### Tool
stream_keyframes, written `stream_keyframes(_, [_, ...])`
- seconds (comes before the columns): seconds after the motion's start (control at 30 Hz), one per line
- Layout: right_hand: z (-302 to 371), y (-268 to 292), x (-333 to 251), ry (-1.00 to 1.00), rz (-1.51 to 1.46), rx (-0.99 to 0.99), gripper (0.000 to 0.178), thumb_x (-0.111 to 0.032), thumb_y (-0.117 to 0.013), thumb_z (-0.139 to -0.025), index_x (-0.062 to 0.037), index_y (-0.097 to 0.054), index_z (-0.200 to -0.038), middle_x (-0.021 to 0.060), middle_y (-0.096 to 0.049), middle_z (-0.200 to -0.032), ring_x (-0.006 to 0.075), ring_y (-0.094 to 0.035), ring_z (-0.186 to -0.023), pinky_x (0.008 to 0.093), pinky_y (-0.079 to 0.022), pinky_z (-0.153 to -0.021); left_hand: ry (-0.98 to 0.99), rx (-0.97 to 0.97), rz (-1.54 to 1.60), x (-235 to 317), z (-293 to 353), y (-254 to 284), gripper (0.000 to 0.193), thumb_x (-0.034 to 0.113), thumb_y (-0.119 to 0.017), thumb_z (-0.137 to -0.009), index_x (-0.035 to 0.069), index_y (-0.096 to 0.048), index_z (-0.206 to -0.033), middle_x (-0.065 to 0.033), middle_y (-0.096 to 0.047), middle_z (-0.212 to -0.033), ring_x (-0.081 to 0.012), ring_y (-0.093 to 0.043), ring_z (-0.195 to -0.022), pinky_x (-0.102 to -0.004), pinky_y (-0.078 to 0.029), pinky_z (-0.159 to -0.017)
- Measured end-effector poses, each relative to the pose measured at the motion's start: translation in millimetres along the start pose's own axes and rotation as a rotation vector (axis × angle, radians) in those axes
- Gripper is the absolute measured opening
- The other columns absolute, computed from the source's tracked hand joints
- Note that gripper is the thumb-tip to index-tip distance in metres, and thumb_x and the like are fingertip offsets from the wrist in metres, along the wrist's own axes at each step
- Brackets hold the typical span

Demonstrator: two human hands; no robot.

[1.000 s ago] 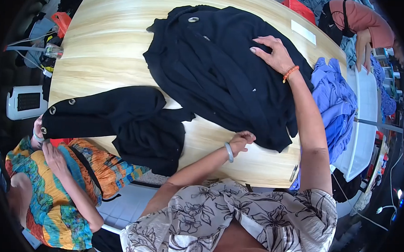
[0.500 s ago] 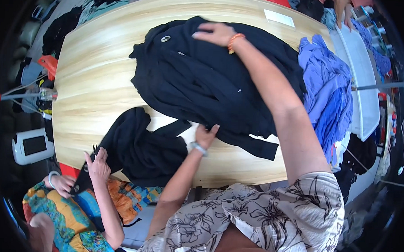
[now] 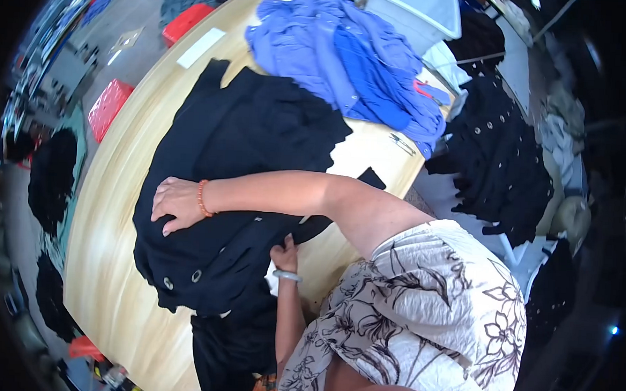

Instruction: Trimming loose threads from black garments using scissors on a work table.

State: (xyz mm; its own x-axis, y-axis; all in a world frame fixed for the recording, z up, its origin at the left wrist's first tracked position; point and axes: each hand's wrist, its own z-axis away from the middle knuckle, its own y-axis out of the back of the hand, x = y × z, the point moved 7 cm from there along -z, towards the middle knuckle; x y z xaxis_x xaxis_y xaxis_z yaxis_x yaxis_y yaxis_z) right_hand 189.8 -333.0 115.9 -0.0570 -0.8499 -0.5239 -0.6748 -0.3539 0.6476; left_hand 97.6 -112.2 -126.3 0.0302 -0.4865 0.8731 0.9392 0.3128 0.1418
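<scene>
A black knit garment (image 3: 224, 143) with a few metal eyelets lies spread over the wooden table. My right hand (image 3: 180, 205), with an orange bead bracelet, rests palm down on it, fingers stretched and slightly apart. At the garment's near edge, my left hand (image 3: 284, 256), wearing a pale bangle, is closed on the cloth with its thumb up; part of its grip is hidden. Below the garment, a second black cloth piece (image 3: 233, 349) hangs over toward the lower edge of the view.
A heap of blue-violet garments (image 3: 306, 41) lies at the table's far end, near small thread snips (image 3: 402, 145). A white strip (image 3: 201, 47) lies by the far-left edge. Beyond stand a pale plastic bin (image 3: 422, 11), red stools (image 3: 111, 110) and black garments with eyelets (image 3: 496, 154).
The view has turned to the right, and the co-worker has almost left the picture. My right hand stays flat on the black garment; my left hand stays at its near edge.
</scene>
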Motion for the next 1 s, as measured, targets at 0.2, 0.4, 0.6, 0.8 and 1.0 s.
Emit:
stream_keyframes(0.2, [206,253,-3,-0.265,0.357,0.581,0.008,-0.022,-0.069,-0.079,-0.0149,-0.072,-0.081,0.0042,-0.069,-0.084,0.0252,-0.065,-0.083,0.0383,-0.051,-0.074,0.032,-0.149,-0.263,-8,26,29,0.033,0.025,-0.071,-0.086,-0.001,-0.065,-0.068,-0.0024,-0.059,-0.059,-0.0096,-0.053,-0.053,-0.0265,-0.041,-0.048])
stream_keyframes(0.4, [570,438,87,-1.419,0.645,0.649,0.02,-0.023,-0.058,-0.085,-0.0104,-0.071,-0.092,0.0199,-0.068,-0.087,0.0377,-0.066,-0.083,0.0443,-0.053,-0.074,0.294,-0.09,-0.062,-22,76,20,0.029,0.009,-0.067,-0.088,-0.002,-0.055,-0.112,-0.0059,-0.063,-0.075,-0.0118,-0.06,-0.059,-0.0215,-0.047,-0.051])
stream_keyframes(0.6, [673,442,148,-1.469,0.866,0.182,0.025,-0.018,-0.059,-0.082,-0.01,-0.069,-0.104,0.018,-0.064,-0.105,0.0372,-0.061,-0.097,0.0434,-0.05,-0.085,0.162,-0.338,-0.247,14,90,-100,0.024,0.013,-0.064,-0.091,-0.001,-0.06,-0.109,-0.0045,-0.064,-0.077,-0.0102,-0.058,-0.065,-0.0236,-0.049,-0.061])
stream_keyframes(0.8, [680,450,156,-1.266,0.627,0.073,0.034,-0.018,-0.061,-0.076,-0.0069,-0.058,-0.108,0.0193,-0.062,-0.103,0.0388,-0.061,-0.096,0.0455,-0.05,-0.084,-0.564,-0.489,-0.679,132,111,-280,0.031,0.006,-0.066,-0.082,0.003,-0.061,-0.113,-0.0193,-0.06,-0.108,-0.0357,-0.06,-0.097,-0.0393,-0.051,-0.085])
stream_keyframes(1.0, [682,450,117,-1.207,0.489,0.112,0.029,-0.015,-0.058,-0.079,-0.0061,-0.052,-0.106,0.0233,-0.061,-0.098,0.0411,-0.06,-0.092,0.0481,-0.049,-0.08,-0.977,-0.859,-1.154,123,110,-437,0.057,0.026,-0.06,-0.088,0.008,-0.042,-0.139,-0.0214,-0.032,-0.148,-0.0383,-0.028,-0.138,-0.0471,-0.024,-0.113])
